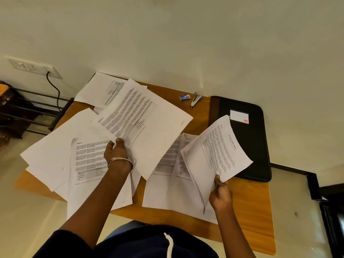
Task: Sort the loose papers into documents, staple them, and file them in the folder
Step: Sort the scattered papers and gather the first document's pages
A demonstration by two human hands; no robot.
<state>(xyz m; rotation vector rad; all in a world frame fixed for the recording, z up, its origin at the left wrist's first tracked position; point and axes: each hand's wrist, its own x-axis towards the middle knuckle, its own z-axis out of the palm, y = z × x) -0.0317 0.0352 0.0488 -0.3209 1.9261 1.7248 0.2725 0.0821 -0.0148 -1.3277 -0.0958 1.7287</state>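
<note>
You look to be mid-sort, pulling one page out of the spread to match it to the bundle you already hold. To do this well, read the heading on the lifted page before you move it, check it against the top page of the bundle, and slide it in at its right place in the order, with edges square so the staple will catch every sheet.

Starting at your left: loose papers [55, 155] lie fanned over the wooden table [251, 211] to the left of and under your left hand [117, 151]. That hand has its fingers curled round the near edge of a single printed sheet [149, 116], pinching it and lifting it so it tilts up and away from you, above the rest of the pile. A metal bangle [120, 161] sits at the wrist.

Between your hands, two more printed pages [167, 183] lie flat on the table.

Your right hand [221, 196] grips a gathered stack of pages [219, 151] by its near corner, thumb on top, fingers curled beneath; the stack is held up off the table and fans a little at the edge.

Beyond that hand, the black folder [247, 146] lies closed at the table's right end. Further away, toward the wall, are the stapler [195, 101] and a small box of staples [185, 97], both untouched.
</note>
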